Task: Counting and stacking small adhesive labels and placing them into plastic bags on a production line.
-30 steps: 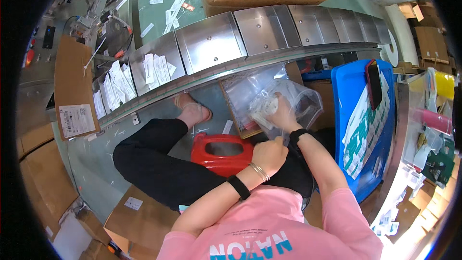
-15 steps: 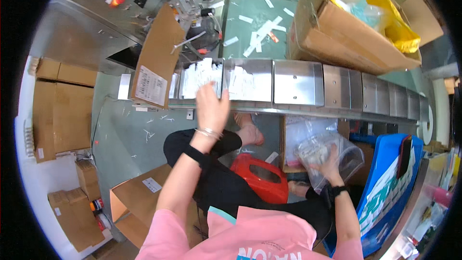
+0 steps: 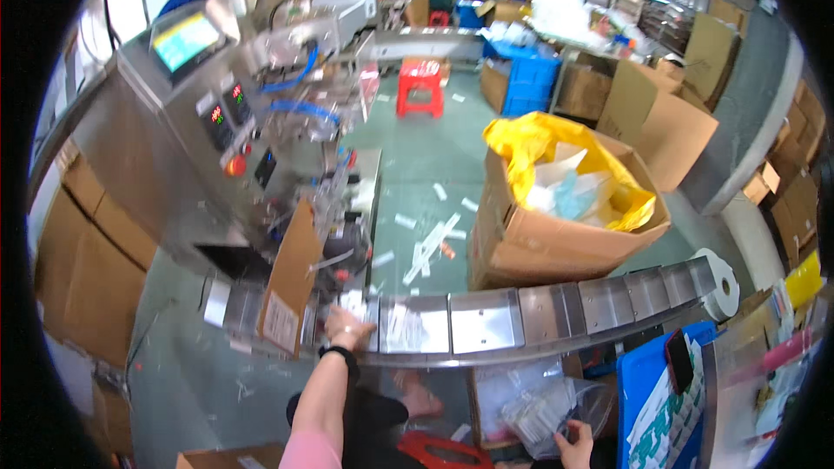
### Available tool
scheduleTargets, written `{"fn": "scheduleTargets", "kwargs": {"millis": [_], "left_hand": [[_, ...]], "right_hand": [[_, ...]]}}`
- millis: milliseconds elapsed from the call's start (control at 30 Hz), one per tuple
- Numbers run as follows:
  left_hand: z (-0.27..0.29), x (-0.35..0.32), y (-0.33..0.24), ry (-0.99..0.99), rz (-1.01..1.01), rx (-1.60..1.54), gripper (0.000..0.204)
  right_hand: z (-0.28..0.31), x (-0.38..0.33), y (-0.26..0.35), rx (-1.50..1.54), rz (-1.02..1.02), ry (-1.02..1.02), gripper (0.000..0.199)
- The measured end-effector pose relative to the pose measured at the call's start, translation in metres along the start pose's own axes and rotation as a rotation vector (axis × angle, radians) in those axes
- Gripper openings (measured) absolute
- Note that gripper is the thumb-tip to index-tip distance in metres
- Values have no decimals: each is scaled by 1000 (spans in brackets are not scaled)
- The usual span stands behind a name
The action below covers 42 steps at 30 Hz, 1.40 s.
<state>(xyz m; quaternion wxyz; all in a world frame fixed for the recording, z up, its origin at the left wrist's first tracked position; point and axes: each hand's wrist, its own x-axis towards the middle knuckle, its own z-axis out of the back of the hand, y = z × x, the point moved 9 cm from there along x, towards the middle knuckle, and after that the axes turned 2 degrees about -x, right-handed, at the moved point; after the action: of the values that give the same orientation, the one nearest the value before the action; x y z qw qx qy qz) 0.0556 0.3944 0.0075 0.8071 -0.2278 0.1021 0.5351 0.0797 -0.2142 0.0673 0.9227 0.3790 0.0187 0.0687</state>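
**Left hand at the tray line, right hand low in the bags**

The small white flat packets (image 3: 401, 326) lay in the shiny steel trays of the curved conveyor (image 3: 486, 326), which ran left to right across the lower middle of the frame, its long axis bending upward toward the right edge. The left hand (image 3: 346, 326) rested palm-down on the tray at the conveyor's left end, fingers spread flat and closed on nothing that I could see; the nearest packet sat just to its right, one tray over. A black band circled that wrist. The right hand (image 3: 575, 443) was well apart at the bottom edge, touching the clear plastic bag of packets (image 3: 547, 412) below the conveyor; whether its fingers pinched anything I could not tell. So the left hand was much the nearer to the trays.

Just left of the left hand a brown cardboard panel (image 3: 291, 282) stood upright, a white rectangular label low on its face. Behind it, upper left, rose the grey packing machine (image 3: 217, 122) with a lit screen and red buttons. Right of centre sat a large cardboard box lined with a yellow bag (image 3: 565, 208). A white roll (image 3: 719, 282) stood at the conveyor's right end, and a blue plastic crate (image 3: 647, 408) showed lower right. A red stool (image 3: 420, 85) stood far up the green floor.
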Motion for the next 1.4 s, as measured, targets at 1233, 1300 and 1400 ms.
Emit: {"fn": "scheduleTargets", "kwargs": {"millis": [1233, 1300, 1400], "left_hand": [[116, -113, -59, -101, -736, -1159, 49], [107, -152, -92, 81, -720, -1200, 45], [72, -217, -137, 267, -860, -1137, 49]], "right_hand": [[-88, 72, 181, 845, -86, 632, 52], [-94, 81, 203, 948, -60, 640, 63], [-101, 95, 212, 1136, -42, 716, 85]]}}
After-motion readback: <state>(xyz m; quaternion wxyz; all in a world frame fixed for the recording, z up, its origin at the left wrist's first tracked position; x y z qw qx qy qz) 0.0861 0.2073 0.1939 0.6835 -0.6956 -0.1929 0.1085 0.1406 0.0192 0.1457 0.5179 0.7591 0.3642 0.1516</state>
